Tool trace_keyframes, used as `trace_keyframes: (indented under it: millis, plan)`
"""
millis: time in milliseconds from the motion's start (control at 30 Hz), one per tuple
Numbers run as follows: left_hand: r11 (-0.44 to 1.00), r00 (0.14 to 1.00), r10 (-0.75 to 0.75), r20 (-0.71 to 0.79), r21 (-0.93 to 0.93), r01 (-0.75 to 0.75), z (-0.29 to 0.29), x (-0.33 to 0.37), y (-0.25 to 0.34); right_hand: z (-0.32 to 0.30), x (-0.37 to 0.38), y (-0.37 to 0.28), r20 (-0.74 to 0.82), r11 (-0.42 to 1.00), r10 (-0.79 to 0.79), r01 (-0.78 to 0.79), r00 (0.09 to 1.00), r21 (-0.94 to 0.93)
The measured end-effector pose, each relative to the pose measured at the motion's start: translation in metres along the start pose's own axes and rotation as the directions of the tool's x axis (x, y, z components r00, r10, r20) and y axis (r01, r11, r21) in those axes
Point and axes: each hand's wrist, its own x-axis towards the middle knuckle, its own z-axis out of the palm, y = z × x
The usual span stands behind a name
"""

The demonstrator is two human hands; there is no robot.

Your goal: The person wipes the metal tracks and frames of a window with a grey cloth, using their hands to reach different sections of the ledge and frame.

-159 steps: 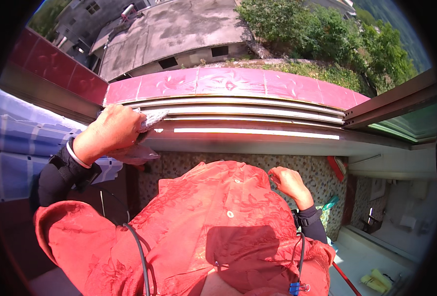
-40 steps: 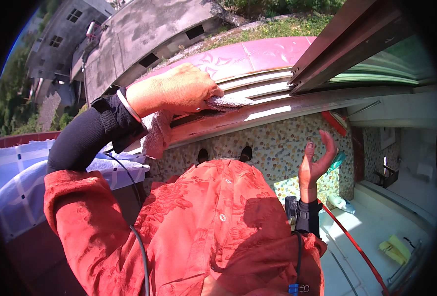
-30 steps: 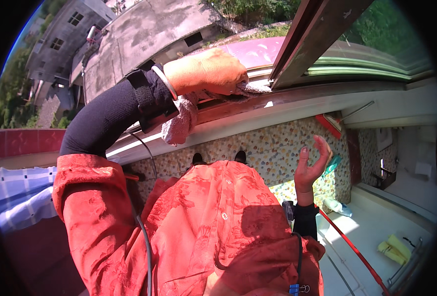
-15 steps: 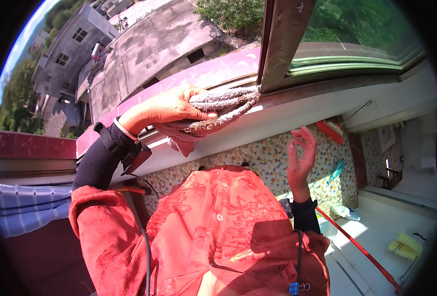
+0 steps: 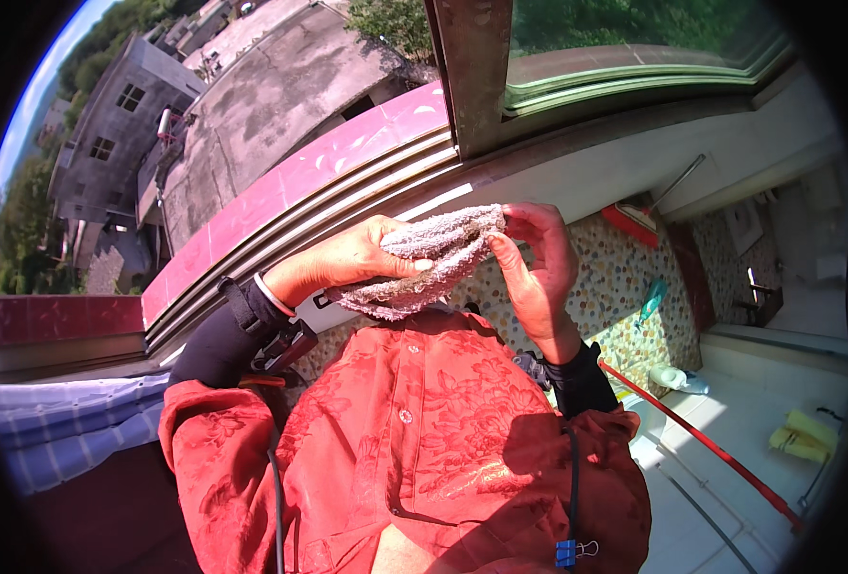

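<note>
A folded, dirt-stained pinkish-grey cloth [image 5: 448, 239] is held up in front of my body, just inside the window. My left hand [image 5: 352, 260] is closed round its left part, with the thumb pressed on top. At the cloth's right end my right hand [image 5: 537, 273] pinches the edge between thumb and fingers. The window track [image 5: 319, 225] runs behind the left hand, and the dark window frame [image 5: 476, 96] rises beyond the cloth.
A red broom [image 5: 631, 224] leans by the wall over a pebble-patterned floor [image 5: 601, 263]. A red pole [image 5: 701, 445] slants at the right, near a yellow cloth [image 5: 802, 435]. Blue striped fabric [image 5: 70, 421] hangs at the left. Buildings [image 5: 122, 115] show outside.
My left hand has brought the cloth away from the window frame, back toward my body. My right hand, empty before, has risen and taken hold of the cloth's right end.
</note>
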Motion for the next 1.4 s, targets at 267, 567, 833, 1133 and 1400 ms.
trace_keyframes:
  millis: [267, 567, 833, 1133, 1400]
  plan:
    - [0.984, 0.998, -0.033, -0.057, 0.171, 0.042, 0.025, 0.015, -0.003, -0.029, -0.014, 0.010, 0.051, 0.922, 0.298, -0.301, 0.953, 0.244]
    - [0.996, 0.997, -0.044, -0.069, 0.074, 0.049, 0.031, 0.011, -0.006, -0.068, -0.024, 0.037, -0.049, 0.939, 0.292, -0.277, 0.955, 0.203]
    - [0.993, 0.993, -0.051, -0.103, 0.102, 0.061, 0.034, 0.009, -0.008, -0.057, -0.021, 0.027, 0.159, 0.967, 0.245, -0.229, 0.956, -0.109]
    - [0.998, 0.995, 0.007, -0.101, 0.063, 0.000, 0.038, 0.008, -0.018, -0.051, -0.015, 0.033, 0.210, 0.979, 0.189, -0.200, 0.959, 0.036]
    - [0.966, 0.986, 0.140, -0.092, -0.204, -0.156, 0.026, 0.007, -0.038, -0.072, -0.027, 0.060, 0.304, 0.721, 0.685, -0.554, 0.662, -0.416]
